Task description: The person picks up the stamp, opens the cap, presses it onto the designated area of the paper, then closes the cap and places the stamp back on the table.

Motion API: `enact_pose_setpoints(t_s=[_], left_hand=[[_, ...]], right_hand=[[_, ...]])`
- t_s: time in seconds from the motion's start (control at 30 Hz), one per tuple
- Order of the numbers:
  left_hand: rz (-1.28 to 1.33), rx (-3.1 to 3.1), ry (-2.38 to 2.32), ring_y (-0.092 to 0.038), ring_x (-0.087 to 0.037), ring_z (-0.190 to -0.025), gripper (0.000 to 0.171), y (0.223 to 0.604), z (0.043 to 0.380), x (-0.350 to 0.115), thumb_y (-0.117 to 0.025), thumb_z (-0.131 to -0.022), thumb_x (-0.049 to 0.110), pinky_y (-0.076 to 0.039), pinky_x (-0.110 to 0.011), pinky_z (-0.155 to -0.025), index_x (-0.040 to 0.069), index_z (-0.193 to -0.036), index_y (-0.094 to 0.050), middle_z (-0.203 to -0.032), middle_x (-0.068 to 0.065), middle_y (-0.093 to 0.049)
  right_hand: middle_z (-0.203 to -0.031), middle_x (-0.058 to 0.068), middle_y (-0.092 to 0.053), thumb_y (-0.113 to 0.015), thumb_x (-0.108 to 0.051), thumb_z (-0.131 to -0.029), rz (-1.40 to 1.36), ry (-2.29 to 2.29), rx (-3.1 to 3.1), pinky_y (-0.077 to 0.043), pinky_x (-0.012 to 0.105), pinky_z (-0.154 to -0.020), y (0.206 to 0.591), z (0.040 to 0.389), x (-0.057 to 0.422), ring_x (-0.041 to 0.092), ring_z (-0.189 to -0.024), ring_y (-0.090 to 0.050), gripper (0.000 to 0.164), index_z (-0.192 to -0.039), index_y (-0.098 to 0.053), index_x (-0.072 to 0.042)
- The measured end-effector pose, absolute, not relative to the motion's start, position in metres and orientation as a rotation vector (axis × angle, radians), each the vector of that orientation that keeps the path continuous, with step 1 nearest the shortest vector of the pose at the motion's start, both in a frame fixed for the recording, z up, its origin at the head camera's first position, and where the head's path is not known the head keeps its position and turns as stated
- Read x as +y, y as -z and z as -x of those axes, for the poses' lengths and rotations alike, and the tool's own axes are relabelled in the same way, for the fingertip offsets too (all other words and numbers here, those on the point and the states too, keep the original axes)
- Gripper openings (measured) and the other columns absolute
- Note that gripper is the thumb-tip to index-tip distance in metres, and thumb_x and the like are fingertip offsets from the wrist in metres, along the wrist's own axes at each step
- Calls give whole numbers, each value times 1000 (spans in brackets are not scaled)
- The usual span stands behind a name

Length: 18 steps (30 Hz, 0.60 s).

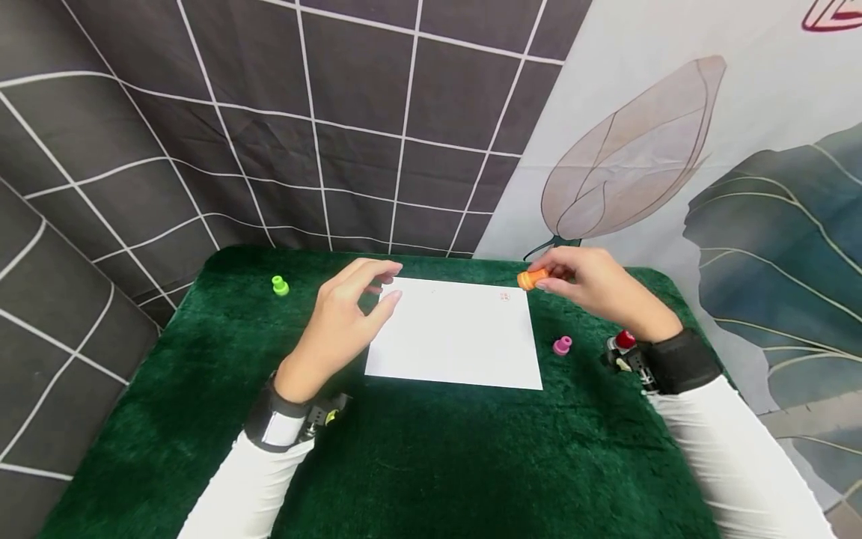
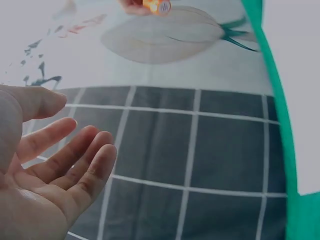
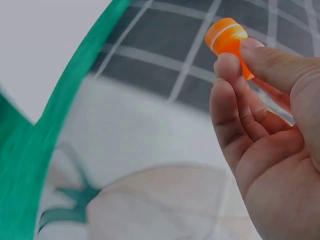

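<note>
My right hand [image 1: 584, 278] pinches a small orange stamp [image 1: 531, 280] between thumb and fingertips, above the paper's far right corner. In the right wrist view the stamp [image 3: 227, 35] shows a white ring around its orange body. The left wrist view catches its patterned end face [image 2: 164, 7]. A white sheet of paper [image 1: 454, 337] carries a small red print [image 1: 505, 296] near that same corner. Over the sheet's left edge is my left hand [image 1: 346, 307], its fingers loosely bent and thumb apart, with nothing held; the palm [image 2: 40, 200] shows bare in its wrist view.
A pink stamp [image 1: 562, 345] stands right of the paper, and a red stamp [image 1: 625, 339] shows beside my right wrist. Far left on the green cloth [image 1: 431, 457] stands a light green stamp [image 1: 280, 285]. Behind the table hangs a dark checked curtain [image 1: 364, 82].
</note>
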<state>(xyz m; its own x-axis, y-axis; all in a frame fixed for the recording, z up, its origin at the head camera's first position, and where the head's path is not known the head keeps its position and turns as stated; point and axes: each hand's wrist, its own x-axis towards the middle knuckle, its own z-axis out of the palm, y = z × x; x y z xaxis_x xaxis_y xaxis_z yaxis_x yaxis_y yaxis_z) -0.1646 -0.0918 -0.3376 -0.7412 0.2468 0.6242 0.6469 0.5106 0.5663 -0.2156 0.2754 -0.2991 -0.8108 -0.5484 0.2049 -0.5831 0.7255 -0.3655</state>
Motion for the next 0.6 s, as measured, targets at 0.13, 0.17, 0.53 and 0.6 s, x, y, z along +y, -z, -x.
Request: enact_pose_setpoints(t_s=[0.13,0.17,0.53,0.6], left_hand=[[756,-2240,1199,-65,-18,-94,33,325,156,-84,-72,-87,16,-61,-40,-77,8,-118,-66,-107,-8,-69],[765,-2226,1217,-65,-19,-94,32,322,154,-82,-72,-87,15,-61,-40,-78,8,-118,-67,-107,-8,-69],[871,-2162,1515,-64,-14,-101,37,307,138,-47,-75,-85,16,-60,-33,-85,8,-120,-65,-114,-6,-67],[909,-2131,1598,-63,-15,-102,38,306,135,-41,-75,-85,16,-60,-32,-85,7,-120,-64,-115,-7,-66]], right_hand=[[-92,-4,-71,-72,-12,-86,-994,-738,-2717,-58,33,-63,291,198,258,5,-77,-62,23,-109,-70,-16],[-92,-5,-71,-73,-12,-86,-1003,-752,-2692,-57,31,-63,289,193,254,4,-78,-61,23,-108,-70,-16],[-90,-4,-66,-77,2,-78,-982,-1088,-2349,-36,20,-44,291,148,210,8,-71,-50,32,-105,-72,-14],[-90,-1,-66,-77,6,-76,-984,-1163,-2292,-35,21,-44,293,142,202,10,-72,-50,34,-105,-72,-11]])
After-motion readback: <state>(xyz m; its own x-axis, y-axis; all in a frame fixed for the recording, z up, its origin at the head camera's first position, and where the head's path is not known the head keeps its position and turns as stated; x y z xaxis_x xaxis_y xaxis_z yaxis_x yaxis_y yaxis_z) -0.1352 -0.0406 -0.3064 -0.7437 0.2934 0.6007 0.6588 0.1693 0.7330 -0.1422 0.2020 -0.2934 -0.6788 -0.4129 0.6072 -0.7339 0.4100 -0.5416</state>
